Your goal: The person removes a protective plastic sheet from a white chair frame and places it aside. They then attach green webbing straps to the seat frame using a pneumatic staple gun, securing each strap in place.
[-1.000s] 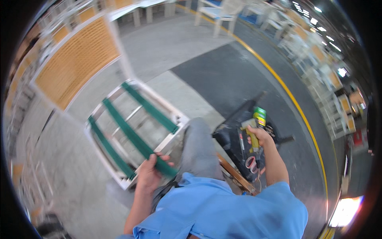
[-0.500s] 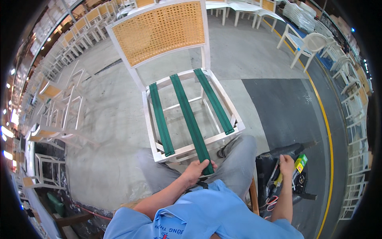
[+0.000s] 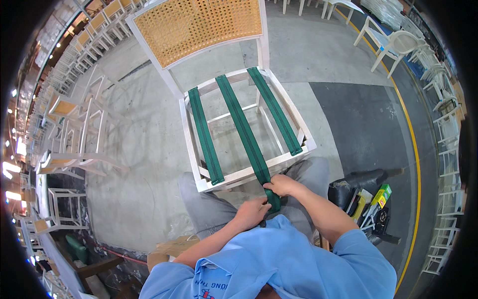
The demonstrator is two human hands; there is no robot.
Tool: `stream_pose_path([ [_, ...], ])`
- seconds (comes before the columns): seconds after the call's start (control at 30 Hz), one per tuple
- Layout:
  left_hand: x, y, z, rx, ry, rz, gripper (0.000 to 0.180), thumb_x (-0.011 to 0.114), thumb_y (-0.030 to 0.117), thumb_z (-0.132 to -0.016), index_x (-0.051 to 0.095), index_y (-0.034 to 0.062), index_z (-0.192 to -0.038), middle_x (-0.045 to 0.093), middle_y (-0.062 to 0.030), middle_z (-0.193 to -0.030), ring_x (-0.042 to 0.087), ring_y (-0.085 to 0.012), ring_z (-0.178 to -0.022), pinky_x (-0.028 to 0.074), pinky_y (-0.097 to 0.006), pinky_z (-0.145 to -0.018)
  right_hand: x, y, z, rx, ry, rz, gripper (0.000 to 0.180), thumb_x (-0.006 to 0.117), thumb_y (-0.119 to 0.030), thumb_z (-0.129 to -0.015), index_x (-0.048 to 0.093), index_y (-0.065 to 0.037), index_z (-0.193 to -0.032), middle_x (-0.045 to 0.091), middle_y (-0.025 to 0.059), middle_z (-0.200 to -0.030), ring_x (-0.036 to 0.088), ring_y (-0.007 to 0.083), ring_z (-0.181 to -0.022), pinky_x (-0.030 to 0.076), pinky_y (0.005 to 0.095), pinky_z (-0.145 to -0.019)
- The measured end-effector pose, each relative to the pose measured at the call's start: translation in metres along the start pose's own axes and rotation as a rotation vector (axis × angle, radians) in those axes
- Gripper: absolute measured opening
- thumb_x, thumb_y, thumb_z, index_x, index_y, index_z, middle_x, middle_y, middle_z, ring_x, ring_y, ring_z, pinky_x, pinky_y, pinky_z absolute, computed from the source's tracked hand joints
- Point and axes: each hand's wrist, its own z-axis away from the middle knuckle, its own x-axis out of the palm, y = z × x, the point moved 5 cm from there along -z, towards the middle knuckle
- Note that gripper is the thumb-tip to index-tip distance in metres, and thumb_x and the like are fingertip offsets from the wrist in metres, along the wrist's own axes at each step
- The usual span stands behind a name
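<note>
A white wooden chair frame [image 3: 189,144] with a woven cane backrest [image 3: 199,32] stands in front of my knees. Three green webbing straps run front to back across its open seat: a left strap [image 3: 204,134], a middle strap [image 3: 242,124] and a right strap [image 3: 274,109]. The middle one passes over the front rail, and its loose end hangs toward my lap. My left hand [image 3: 253,212] is closed on that end. Just above it, my right hand [image 3: 281,185] pinches the same strap by its edge below the rail. Both hands' fingertips are partly hidden.
On the floor to my right lies a black bag [image 3: 343,192] with tools and a green-yellow box [image 3: 382,195]. White chair frames [image 3: 82,134] stand at the left, and a white armchair [image 3: 391,47] at the far right. A yellow line [image 3: 412,164] runs along the floor.
My right hand has come from beside the tools to the middle strap. My left hand still holds the strap's end, which now bends near my lap. The view has shifted slightly.
</note>
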Motion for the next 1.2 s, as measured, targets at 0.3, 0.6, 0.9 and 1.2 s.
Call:
stream_pose_path([
  [0.3,-0.110,0.034,-0.053,0.185,0.328,-0.591,0.062,0.071,0.056,-0.091,0.069,-0.0033,-0.110,0.073,-0.0233,-0.095,0.072,-0.0426,-0.091,0.057,-0.049,-0.081,0.008,0.000,-0.057,0.157,-0.205,0.165,0.042,0.056,-0.039,-0.102,0.068,-0.015,-0.134,0.066,0.0158,-0.139,0.060,0.0347,-0.132,0.048,0.0464,-0.108],
  [0.6,-0.103,0.036,-0.079,-0.069,0.006,-0.580,0.070,0.063,0.071,-0.090,0.074,0.0026,-0.100,0.075,-0.0200,-0.083,0.075,-0.0379,-0.079,0.059,-0.049,-0.071,0.028,0.050,-0.134,-0.067,0.026,0.164,0.038,0.056,-0.031,-0.099,0.069,-0.015,-0.131,0.065,0.0142,-0.141,0.061,0.0339,-0.131,0.049,0.0498,-0.106],
  [0.9,-0.099,0.036,-0.080,-0.004,0.103,-0.621,0.063,0.065,0.066,-0.090,0.077,0.0043,-0.091,0.075,-0.0187,-0.079,0.075,-0.0360,-0.074,0.058,-0.048,-0.066,0.016,0.052,-0.096,0.008,0.167,0.136,0.037,0.056,-0.033,-0.100,0.070,-0.011,-0.127,0.068,0.0146,-0.133,0.065,0.0346,-0.123,0.051,0.0489,-0.102],
  [1.2,-0.097,0.036,-0.076,-0.014,0.119,-0.638,0.068,0.065,0.070,-0.087,0.076,0.0030,-0.083,0.074,-0.0194,-0.078,0.075,-0.0364,-0.075,0.058,-0.048,-0.067,0.056,0.003,-0.013,0.351,-0.197,-2.010,0.052,0.051,-0.054,-0.104,0.066,-0.004,-0.102,0.067,0.0088,-0.086,0.062,0.0246,-0.066,0.054,0.0424,-0.063],
])
